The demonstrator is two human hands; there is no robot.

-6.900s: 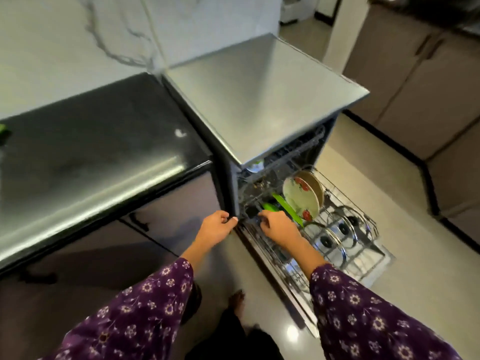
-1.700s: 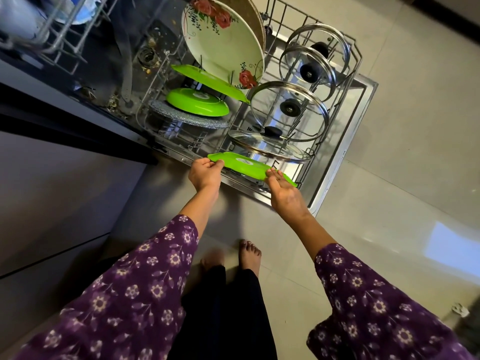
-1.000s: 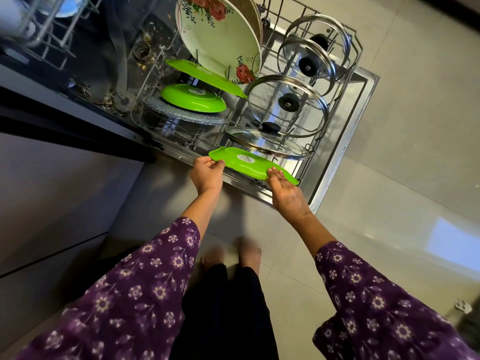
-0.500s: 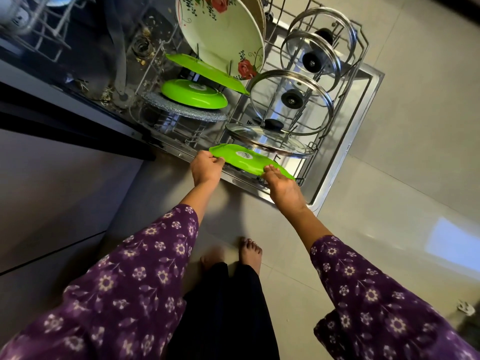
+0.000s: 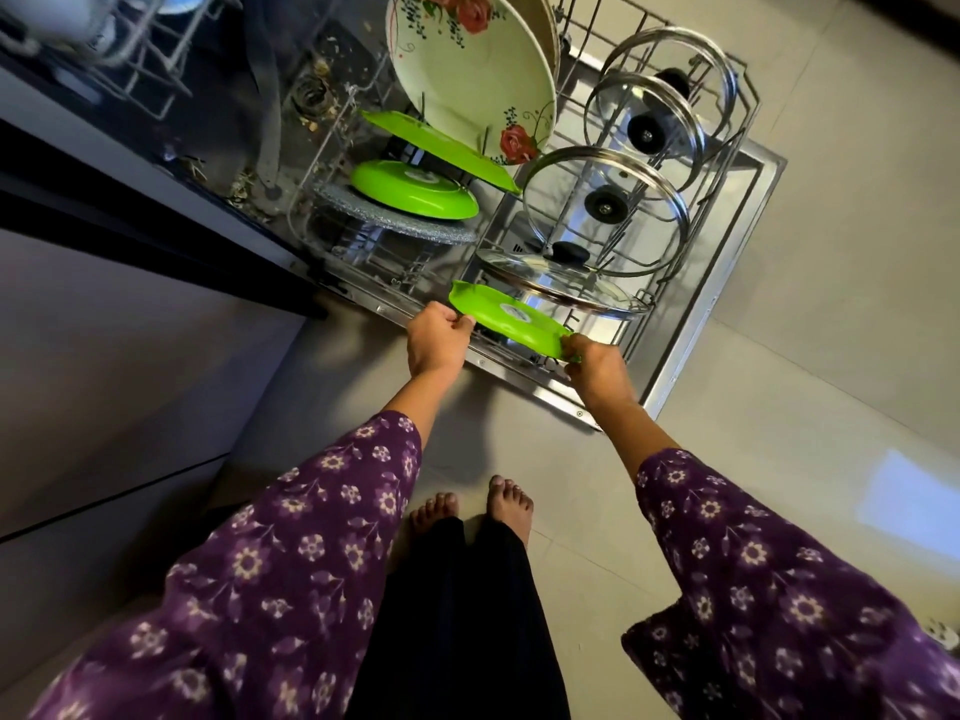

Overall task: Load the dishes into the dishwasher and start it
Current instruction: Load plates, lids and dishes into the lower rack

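Observation:
I hold a flat green plate (image 5: 506, 320) by its two ends over the near edge of the pulled-out lower rack (image 5: 748, 163). My left hand (image 5: 435, 341) pinches the left rim and my right hand (image 5: 596, 367) grips the right rim. In the rack stand a large floral plate (image 5: 467, 75), a green plate on edge (image 5: 441, 150), a green bowl upside down (image 5: 413, 197) on a grey disc (image 5: 395, 226), and several glass lids (image 5: 605, 210). One glass lid (image 5: 556, 285) lies flat just behind the held plate.
The open dishwasher door (image 5: 727, 283) lies flat under the rack, above the tiled floor (image 5: 779, 418). The upper rack (image 5: 130, 49) shows at top left. A cabinet front (image 5: 104, 381) runs along the left. My bare feet (image 5: 470, 506) stand close to the door edge.
The green plate has shifted slightly toward the rack over the last second. Both hands kept their hold on its ends. About seven seconds ago I stood upright with both hands at the rack.

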